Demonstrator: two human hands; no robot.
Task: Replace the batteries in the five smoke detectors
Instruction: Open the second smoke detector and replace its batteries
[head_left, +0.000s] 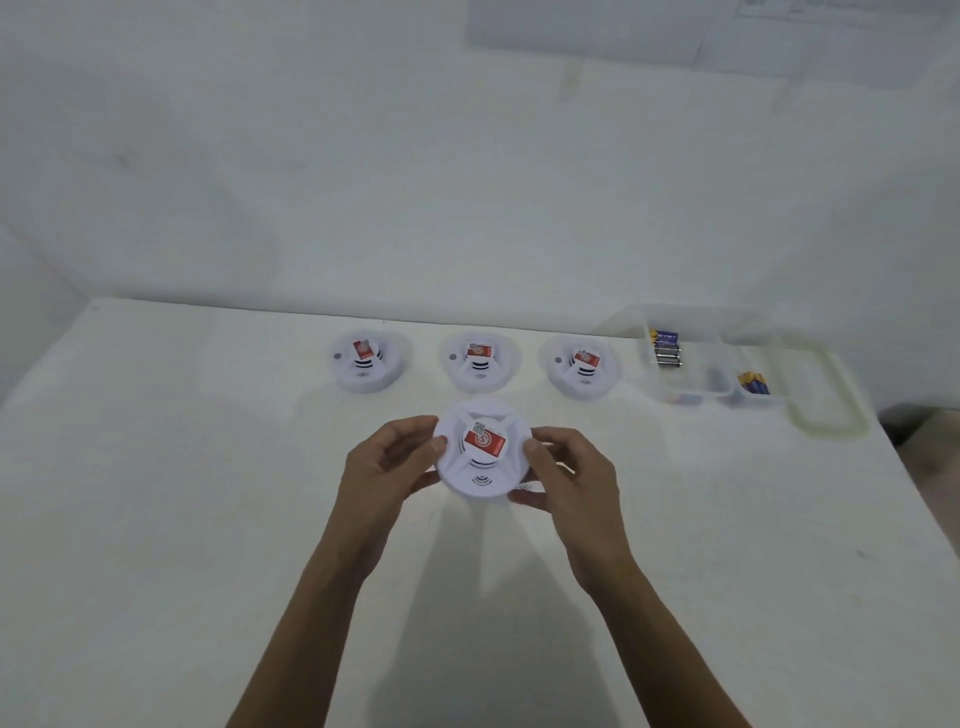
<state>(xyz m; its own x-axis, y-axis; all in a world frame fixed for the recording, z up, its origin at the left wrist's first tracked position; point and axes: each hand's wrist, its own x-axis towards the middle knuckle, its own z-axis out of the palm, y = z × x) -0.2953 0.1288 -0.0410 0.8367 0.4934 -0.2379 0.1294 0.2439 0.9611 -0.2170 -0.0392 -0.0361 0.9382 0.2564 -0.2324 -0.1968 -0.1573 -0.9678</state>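
Two bare hands hold a round white smoke detector (483, 460) between them, just above a white table (208, 493). The left hand (387, 460) curls round its left edge, thumb on the rim. The right hand (569, 467) grips its right edge, thumb on top and fingers underneath. The detector faces up, showing a red label at its centre. Beyond it, three more smoke detectors (479, 362) sit side by side in a row near the table's far edge. To their right stands a clear plastic box (696, 374) with compartments, holding batteries (666, 349) in two small groups.
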